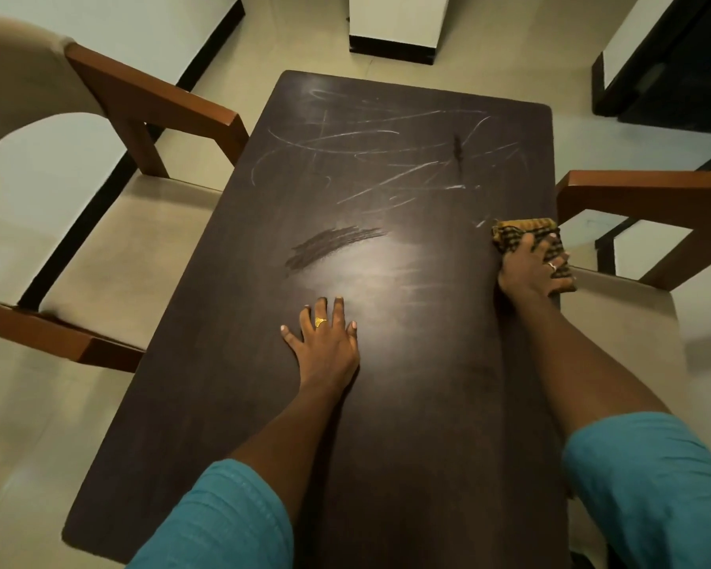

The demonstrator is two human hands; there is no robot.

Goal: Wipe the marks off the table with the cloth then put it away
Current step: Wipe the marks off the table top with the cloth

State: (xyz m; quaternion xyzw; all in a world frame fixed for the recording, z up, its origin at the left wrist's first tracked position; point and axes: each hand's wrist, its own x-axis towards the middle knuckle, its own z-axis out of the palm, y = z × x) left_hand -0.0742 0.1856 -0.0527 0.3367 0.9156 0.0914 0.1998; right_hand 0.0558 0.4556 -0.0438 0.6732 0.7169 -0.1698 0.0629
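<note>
The fingers (pixel 526 244) of the right hand (pixel 532 266) are lying spread and fairly straight on top of the cloth (pixel 524 230), pressing it down rather than gripping it. The cloth, a yellow and black checked piece, is sitting at the right edge of the counter (pixel 386 425), about halfway along, with part of it hanging over the edge. A silver ring (pixel 553 265) is showing on one finger.

The left hand (pixel 325 342) is resting palm down on the counter near the middle, its fingers (pixel 339 310) straight and splayed wide, holding nothing. A gold ring (pixel 320 321) is showing on it.

A dark smear (pixel 333 244) is lying just beyond the left hand. White scribbles (pixel 386 158) are covering the far half of the counter, and a short dark streak (pixel 458 151) is crossing them toward the right.

Both forearms are reaching out of teal sleeves (pixel 222 519). A wooden chair (pixel 148 100) with a beige seat is standing at the left side of the counter and a second chair (pixel 633 190) at the right, on a pale tiled floor (pixel 38 425).
</note>
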